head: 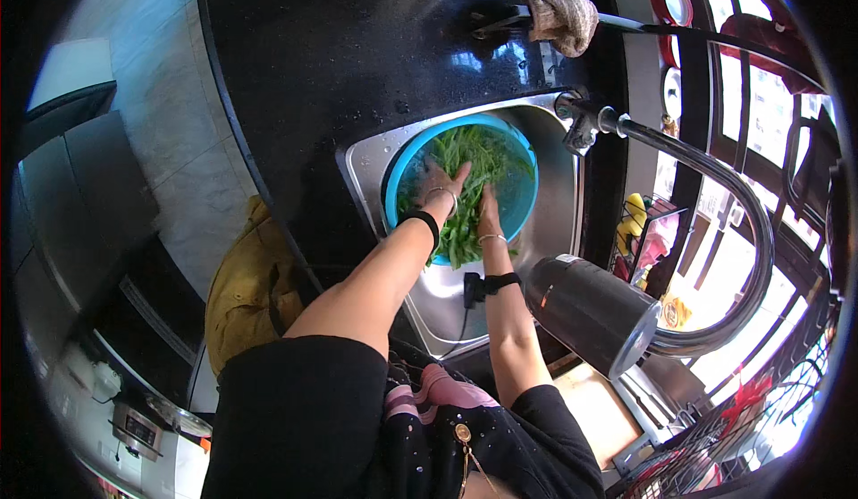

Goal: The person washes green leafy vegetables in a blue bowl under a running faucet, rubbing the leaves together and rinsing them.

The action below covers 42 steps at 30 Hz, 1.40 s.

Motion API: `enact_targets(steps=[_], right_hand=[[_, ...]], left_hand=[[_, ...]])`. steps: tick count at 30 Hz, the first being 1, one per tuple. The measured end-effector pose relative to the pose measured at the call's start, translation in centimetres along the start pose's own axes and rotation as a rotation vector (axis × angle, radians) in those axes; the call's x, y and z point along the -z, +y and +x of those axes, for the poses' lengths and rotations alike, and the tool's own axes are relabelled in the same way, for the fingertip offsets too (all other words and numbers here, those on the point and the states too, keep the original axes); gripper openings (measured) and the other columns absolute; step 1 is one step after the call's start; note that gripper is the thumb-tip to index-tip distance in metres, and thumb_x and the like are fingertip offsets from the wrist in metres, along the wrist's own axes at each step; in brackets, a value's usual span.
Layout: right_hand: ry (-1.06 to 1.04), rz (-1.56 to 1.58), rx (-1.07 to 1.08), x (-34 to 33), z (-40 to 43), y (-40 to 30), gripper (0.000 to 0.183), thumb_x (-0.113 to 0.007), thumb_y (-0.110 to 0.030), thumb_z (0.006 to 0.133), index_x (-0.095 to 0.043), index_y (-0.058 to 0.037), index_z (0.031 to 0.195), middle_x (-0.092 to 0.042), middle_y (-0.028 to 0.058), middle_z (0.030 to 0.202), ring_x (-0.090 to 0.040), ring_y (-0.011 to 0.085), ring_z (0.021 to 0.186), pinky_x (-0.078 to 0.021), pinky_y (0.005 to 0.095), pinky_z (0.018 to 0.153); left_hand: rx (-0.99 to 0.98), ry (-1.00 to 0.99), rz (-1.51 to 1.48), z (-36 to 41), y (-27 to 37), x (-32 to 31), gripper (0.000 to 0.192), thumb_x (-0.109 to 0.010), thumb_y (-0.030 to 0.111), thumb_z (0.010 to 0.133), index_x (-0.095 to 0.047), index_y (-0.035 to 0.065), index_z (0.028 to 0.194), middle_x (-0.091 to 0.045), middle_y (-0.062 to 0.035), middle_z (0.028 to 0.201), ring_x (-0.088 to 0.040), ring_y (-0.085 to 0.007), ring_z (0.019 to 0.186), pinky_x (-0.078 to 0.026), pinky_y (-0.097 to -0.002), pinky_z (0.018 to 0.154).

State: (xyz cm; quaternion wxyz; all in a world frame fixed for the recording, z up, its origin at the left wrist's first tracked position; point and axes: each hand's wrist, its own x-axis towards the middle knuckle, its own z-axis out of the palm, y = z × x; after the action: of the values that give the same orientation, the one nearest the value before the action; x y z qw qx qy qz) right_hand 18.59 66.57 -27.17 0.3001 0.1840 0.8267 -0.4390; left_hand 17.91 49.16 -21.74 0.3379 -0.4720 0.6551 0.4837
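Note:
A round blue plastic basin [395,163] stands in a stainless steel sink [553,184], holding water and long leafy greens [462,237]. My left hand [442,180] is in the basin among the leaves, its thumb spread away from its fingers; the fingers are partly under water. Just right of it, my right hand [489,207] reaches into the greens along their right side, and leaves and water hide most of its fingers. Both wrists wear bracelets and black straps. A small black device [473,290] with a cable sits on the right forearm's strap.
A chrome gooseneck faucet [754,217] arches at the right, with a dark grey cylinder [590,311] at its end, close beside my right forearm. A cloth [560,16] hangs on a metal bar beyond the sink. A wire caddy [647,237] stands near the window. Black countertop [288,96] surrounds the sink.

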Motion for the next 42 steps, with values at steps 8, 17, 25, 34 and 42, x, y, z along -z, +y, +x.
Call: enact_targets(steps=[8, 17, 25, 34, 42], right_hand=[[-0.192, 0.698, -0.497, 0.7, -9.0, -9.6, 0.051, -0.044, -0.045, 0.089, -0.045, -0.0096, 0.125, -0.056, 0.0068, 0.113, -0.055, 0.0196, 0.099, -0.046, 0.0352, 0.084], [-0.044, 0.661, -0.009, 1.6, -15.2, -13.4, 0.053, -0.044, -0.033, 0.09, -0.029, -0.0107, 0.136, -0.039, 0.0077, 0.132, -0.042, 0.021, 0.117, -0.0368, 0.0347, 0.095], [-0.274, 1.013, -0.207, 1.9, -21.0, -19.0, 0.054, -0.041, -0.039, 0.088, -0.036, -0.0069, 0.13, -0.044, 0.0101, 0.128, -0.043, 0.0275, 0.117, -0.0323, 0.0407, 0.1], [-0.467, 1.209, 0.083, 2.7, -22.7, -18.9, 0.075, -0.047, -0.054, 0.078, -0.033, -0.006, 0.134, -0.03, 0.0111, 0.14, -0.02, 0.0245, 0.132, -0.0152, 0.0399, 0.107], [-0.138, 1.465, 0.001, 7.4, -14.0, -5.2, 0.058, -0.055, -0.035, 0.084, -0.04, 0.0035, 0.125, -0.04, 0.0251, 0.128, -0.045, 0.0347, 0.115, -0.0419, 0.0444, 0.094]], left_hand=[[-0.051, -0.122, -0.2, -3.4, -0.2, 0.9, 0.09, -0.054, 0.07, 0.067, -0.043, -0.0016, 0.12, -0.054, -0.0232, 0.113, -0.052, -0.0373, 0.106, -0.043, -0.0403, 0.089], [-0.433, -0.663, -0.542, -9.1, -1.0, 2.9, 0.115, -0.071, 0.059, 0.062, -0.001, 0.0047, 0.135, -0.032, -0.0113, 0.132, -0.031, -0.021, 0.124, -0.027, -0.0337, 0.103], [-0.755, -0.638, -0.362, -11.3, 0.2, 8.0, 0.117, -0.082, 0.035, 0.057, -0.002, 0.0047, 0.136, -0.027, -0.0128, 0.135, -0.027, -0.0227, 0.126, -0.024, -0.0351, 0.106], [-0.607, -0.674, -0.738, -9.9, 0.2, 8.4, 0.059, -0.073, 0.012, 0.06, -0.046, 0.0004, 0.111, -0.059, -0.0086, 0.099, -0.057, -0.0186, 0.091, -0.047, -0.0306, 0.081], [-0.484, -0.875, -0.721, -10.1, 2.4, 14.8, 0.044, -0.067, 0.013, 0.066, -0.053, 0.0017, 0.106, -0.059, -0.0066, 0.094, -0.059, -0.0159, 0.082, -0.05, -0.0295, 0.073]])
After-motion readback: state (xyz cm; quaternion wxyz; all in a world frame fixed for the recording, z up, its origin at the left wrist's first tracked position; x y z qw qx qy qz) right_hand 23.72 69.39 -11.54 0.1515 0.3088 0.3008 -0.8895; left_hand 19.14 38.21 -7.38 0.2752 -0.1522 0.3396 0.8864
